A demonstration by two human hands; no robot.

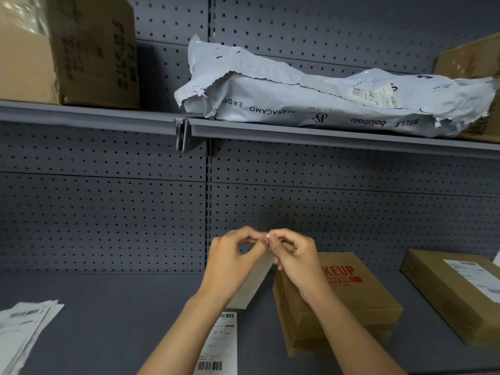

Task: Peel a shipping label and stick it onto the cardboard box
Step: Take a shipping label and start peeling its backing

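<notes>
Both hands hold a shipping label sheet (254, 282) up in front of me, its plain back side facing me. My left hand (232, 255) and my right hand (293, 255) pinch its top corner, fingertips meeting there. Just right of the hands, on the grey shelf, stands a brown cardboard box (349, 301) with red print on top; my right forearm crosses its left side. Another printed label (220, 345) with barcodes lies flat on the shelf under my left forearm.
A second cardboard box (457, 290) bearing a white label sits at the far right. A stack of label sheets (24, 331) lies at the left edge. The upper shelf (108, 115) carries a torn grey mailer bag (324, 98) and more cartons.
</notes>
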